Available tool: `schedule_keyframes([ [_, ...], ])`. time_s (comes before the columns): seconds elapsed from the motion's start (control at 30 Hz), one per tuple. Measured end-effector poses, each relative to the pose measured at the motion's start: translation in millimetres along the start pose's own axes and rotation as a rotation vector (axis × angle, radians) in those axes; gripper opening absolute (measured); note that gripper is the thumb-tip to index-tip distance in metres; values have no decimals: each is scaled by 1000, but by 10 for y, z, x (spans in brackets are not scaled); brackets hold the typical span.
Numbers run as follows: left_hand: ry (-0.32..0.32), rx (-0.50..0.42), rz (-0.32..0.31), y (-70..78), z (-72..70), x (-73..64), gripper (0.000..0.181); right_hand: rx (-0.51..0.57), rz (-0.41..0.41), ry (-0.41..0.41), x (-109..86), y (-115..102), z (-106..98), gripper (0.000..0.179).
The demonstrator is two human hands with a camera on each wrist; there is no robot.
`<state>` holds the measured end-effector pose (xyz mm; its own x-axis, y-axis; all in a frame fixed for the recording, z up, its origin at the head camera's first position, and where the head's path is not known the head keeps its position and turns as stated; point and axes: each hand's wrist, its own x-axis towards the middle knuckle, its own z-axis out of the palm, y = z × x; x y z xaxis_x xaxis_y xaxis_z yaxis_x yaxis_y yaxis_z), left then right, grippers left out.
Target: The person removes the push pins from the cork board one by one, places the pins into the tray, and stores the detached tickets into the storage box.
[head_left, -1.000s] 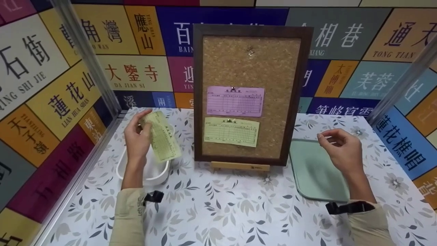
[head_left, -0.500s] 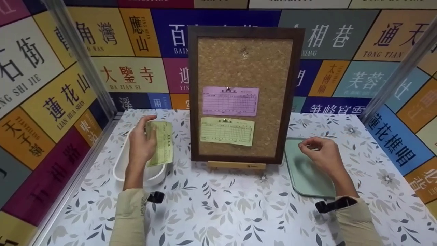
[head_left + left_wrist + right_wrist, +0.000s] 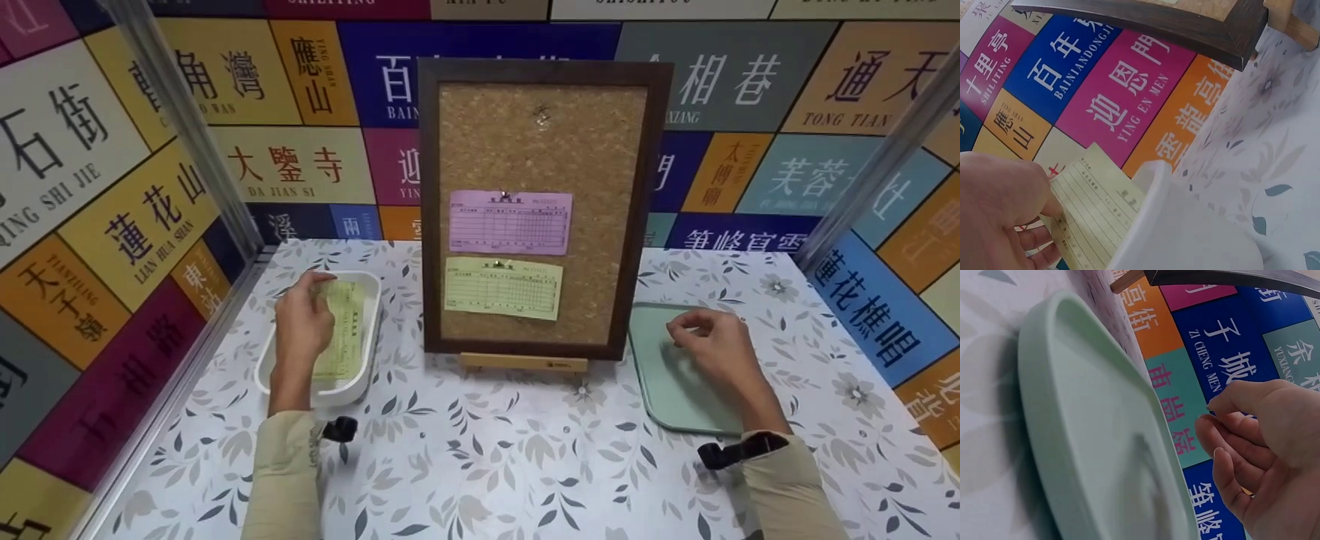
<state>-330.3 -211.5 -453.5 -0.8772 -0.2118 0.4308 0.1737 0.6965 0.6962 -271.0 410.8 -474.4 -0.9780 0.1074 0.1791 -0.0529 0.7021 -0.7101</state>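
Note:
My left hand (image 3: 304,315) is at the left side of a white plastic tray (image 3: 373,330), pinching the edge of a yellow-green receipt slip (image 3: 346,330). Thumb and fingers meet at the slip's edge in the left wrist view, where the slip (image 3: 1098,208) slants down behind the white tray wall (image 3: 1157,208). My right hand (image 3: 712,341) hovers over a light green tray (image 3: 675,397). Its fingers are loosely curled, thumb and index tips close together, with nothing visible between them in the right wrist view.
A framed cork board (image 3: 600,165) stands on a small wooden easel (image 3: 525,363) between the trays. A purple slip (image 3: 510,223) and another yellow-green slip (image 3: 502,289) are pinned on it. Clustered pins (image 3: 541,116) sit near its top. Printed panels enclose the table.
My left hand has lowered the yellow-green slip from above the white tray down into it. My right hand has moved left and slightly down over the green tray.

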Motion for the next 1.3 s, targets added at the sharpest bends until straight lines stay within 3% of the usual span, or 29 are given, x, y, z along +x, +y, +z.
schedule_keyframes([
  [0.27,-58,58,-125,-45,10,-63,39,-43,64,-110,18,79,37,24],
  [0.47,-42,103,-102,-73,58,-42,39,-99,22,-183,23,150,78,17],
  [0.6,-28,113,-99,-86,83,-41,40,-114,-11,-187,9,192,105,15],
  [0.9,-63,133,-94,-146,87,-94,42,-153,-36,-140,22,232,144,14],
  [1.3,-2,123,-138,-164,112,-47,35,-158,47,-150,30,246,162,20],
])
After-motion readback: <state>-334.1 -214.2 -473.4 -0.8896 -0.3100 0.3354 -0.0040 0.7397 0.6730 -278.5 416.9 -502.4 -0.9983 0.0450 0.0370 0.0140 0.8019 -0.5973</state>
